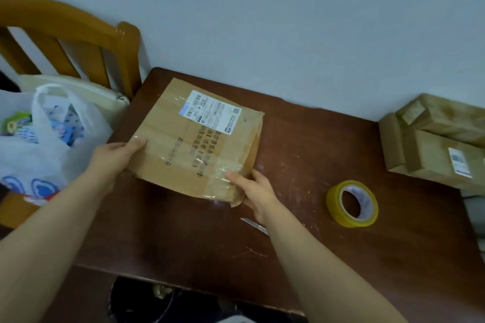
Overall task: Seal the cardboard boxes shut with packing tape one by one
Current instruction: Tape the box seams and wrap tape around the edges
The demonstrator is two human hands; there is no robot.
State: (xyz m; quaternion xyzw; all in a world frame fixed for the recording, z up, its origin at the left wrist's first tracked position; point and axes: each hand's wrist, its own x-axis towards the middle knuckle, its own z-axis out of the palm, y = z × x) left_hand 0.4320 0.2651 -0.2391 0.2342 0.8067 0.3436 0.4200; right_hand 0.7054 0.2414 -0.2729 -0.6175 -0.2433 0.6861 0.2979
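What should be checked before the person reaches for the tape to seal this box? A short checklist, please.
1. Left hand and right hand both grip the cardboard box: ok.
2. Tape roll free on the table, right of the box: ok.
3. Box's near right corner intact: not ok, crumpled.
4. Tape's loose end findable: cannot tell.
5. Box resting flat: cannot tell.

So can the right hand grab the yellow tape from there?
Probably yes. The right hand grips the box corner, and only bare table lies between it and the tape roll to its right. It must let go first.
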